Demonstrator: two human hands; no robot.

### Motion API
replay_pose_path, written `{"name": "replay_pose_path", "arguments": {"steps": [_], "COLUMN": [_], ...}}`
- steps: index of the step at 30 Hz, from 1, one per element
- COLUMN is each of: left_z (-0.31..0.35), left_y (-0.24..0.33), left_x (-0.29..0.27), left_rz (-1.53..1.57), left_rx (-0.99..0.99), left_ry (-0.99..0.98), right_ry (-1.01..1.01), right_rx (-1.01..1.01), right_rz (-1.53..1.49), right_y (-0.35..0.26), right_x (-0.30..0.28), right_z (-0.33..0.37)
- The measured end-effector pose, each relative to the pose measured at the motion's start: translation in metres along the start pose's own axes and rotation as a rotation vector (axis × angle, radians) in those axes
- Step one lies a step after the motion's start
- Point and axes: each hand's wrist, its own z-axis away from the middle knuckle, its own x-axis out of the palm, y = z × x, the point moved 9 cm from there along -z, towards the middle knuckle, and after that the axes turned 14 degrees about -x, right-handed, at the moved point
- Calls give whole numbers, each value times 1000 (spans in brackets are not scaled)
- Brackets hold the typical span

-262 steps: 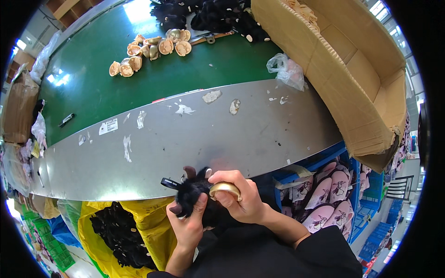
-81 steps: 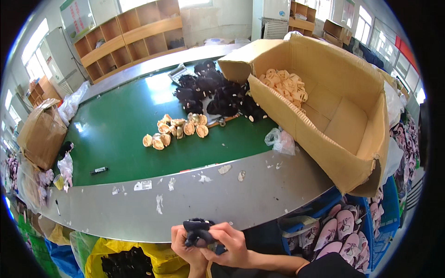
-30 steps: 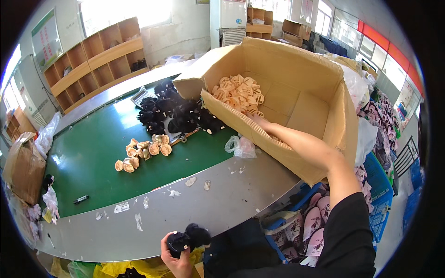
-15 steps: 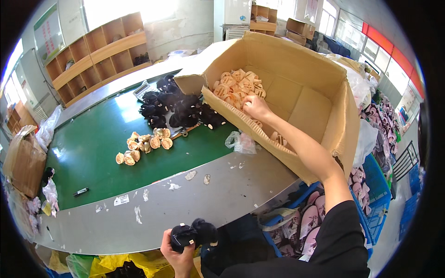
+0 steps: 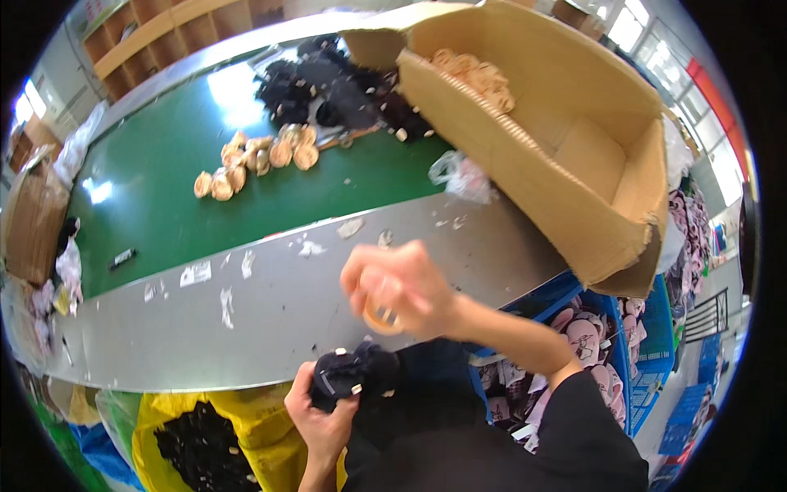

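My left hand (image 5: 318, 422) is closed around a black fuzzy piece (image 5: 336, 379) with small cream tabs, low in front of me by the table's near edge. Just above it, my right hand (image 5: 406, 287) grips a tan ring-shaped plastic piece (image 5: 382, 320); the fingers cover part of the ring. Similar tan pieces (image 5: 475, 78) lie heaped in the big cardboard box (image 5: 525, 168) at the far right. On the green tabletop, a pile of black fuzzy pieces (image 5: 324, 90) sits beside a loose cluster of tan and gold cup-shaped pieces (image 5: 262, 157).
The table's near edge is a grey metal strip (image 5: 270, 328) with stuck paper scraps. A clear plastic bag (image 5: 461, 176) lies by the box. Below stand a yellow bag (image 5: 262, 430) holding black pieces and blue crates (image 5: 652, 328) with pink printed pieces. A marker (image 5: 122, 258) rests at left.
My right hand has come out of the cardboard box with a tan ring piece and moved near my left hand. The view has tilted downward; the left hand still holds the black piece.
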Motion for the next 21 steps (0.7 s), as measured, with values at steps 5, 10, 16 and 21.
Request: {"name": "replay_pose_path", "arguments": {"steps": [5,10,16,21], "left_z": [8,4,-11,-18], "left_y": [-7,-28,-37,-29], "left_x": [-28,-36,-46,-36], "left_rz": [-32,50,184,198], "left_rx": [-10,-93,-137,-104], "left_ry": [133,204,196,177], "right_ry": [188,426,103,178], "right_rx": [214,79,-181,-184], "right_rz": [-440,-459,41,23], "right_y": [15,8,-13,-3], "right_x": [74,84,83,83], "right_z": [40,68,61,80]}}
